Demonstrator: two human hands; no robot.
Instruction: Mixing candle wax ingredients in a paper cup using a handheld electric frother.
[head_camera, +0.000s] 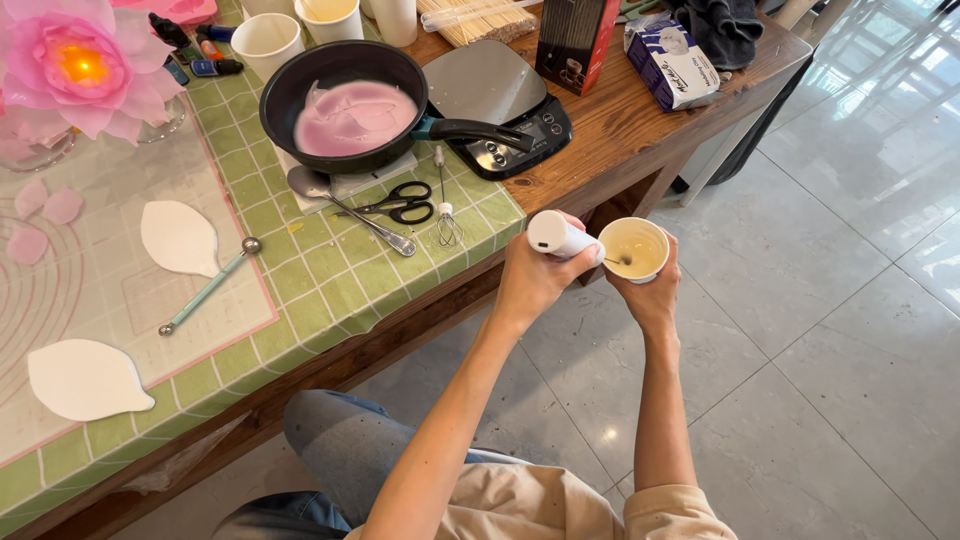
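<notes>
My left hand (528, 282) grips a white hand-held frother (556, 236), tilted so its thin shaft dips into a small white cup (634, 250). My right hand (650, 292) holds that cup from below and behind. The cup has a pale creamy liquid in it. Both hands are out past the table's front edge, above the tiled floor. Behind them on the table stands a black frying pan (345, 100) with pink mixture, its handle pointing right.
On the green checked cloth (330, 280) lie black scissors (400, 203), a small whisk (446, 222), a metal spoon (320, 190) and a ball-tipped tool (210, 287). A black digital scale (500, 110), white cups, boxes, white petal shapes (178, 236) and a pink flower (80, 65) are also there.
</notes>
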